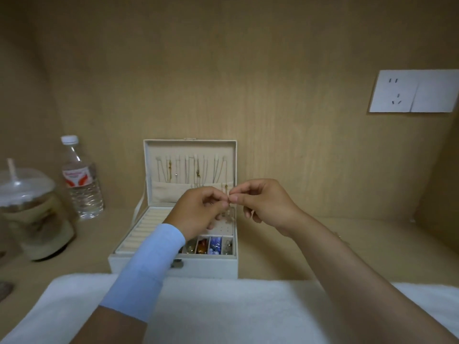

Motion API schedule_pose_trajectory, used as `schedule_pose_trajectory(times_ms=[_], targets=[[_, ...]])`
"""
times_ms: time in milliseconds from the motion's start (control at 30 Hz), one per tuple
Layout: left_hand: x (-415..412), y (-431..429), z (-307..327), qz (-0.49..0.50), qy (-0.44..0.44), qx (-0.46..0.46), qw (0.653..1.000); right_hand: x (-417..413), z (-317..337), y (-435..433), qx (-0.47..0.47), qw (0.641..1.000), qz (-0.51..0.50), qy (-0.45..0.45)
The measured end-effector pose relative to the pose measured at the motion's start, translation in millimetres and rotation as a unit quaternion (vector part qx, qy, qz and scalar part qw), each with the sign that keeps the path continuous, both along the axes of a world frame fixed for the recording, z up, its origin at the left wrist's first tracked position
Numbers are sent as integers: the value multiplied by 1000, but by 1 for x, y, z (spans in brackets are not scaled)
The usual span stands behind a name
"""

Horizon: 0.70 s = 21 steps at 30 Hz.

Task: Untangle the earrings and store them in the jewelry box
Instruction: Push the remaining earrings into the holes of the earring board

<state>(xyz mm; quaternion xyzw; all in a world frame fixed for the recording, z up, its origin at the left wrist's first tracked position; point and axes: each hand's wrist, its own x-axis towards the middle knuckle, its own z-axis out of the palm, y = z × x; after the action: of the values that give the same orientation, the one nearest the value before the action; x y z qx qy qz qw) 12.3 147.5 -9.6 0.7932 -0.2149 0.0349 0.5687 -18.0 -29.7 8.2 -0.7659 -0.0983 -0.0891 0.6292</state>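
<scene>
A cream jewelry box stands open on the wooden shelf, its lid upright with thin chains hanging inside. My left hand and my right hand meet above the box's right half. Both pinch small thin earrings between thumb and fingertips; a bit of them dangles below the fingers. The earrings are tiny and mostly hidden by my fingers. Under my hands lie a perforated earring pad and small compartments with coloured beads. Ring rolls fill the box's left side.
A white towel covers the shelf's front. At the left stand a clear water bottle and a lidded drink cup with a straw. A white wall socket sits on the back panel at the right.
</scene>
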Motion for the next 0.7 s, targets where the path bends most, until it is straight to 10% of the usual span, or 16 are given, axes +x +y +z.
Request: schedule_pose_trajectory(times_ms=[700], targets=[[20, 64, -15, 62, 19, -23, 998, 40, -14, 67, -127, 989, -4, -73]])
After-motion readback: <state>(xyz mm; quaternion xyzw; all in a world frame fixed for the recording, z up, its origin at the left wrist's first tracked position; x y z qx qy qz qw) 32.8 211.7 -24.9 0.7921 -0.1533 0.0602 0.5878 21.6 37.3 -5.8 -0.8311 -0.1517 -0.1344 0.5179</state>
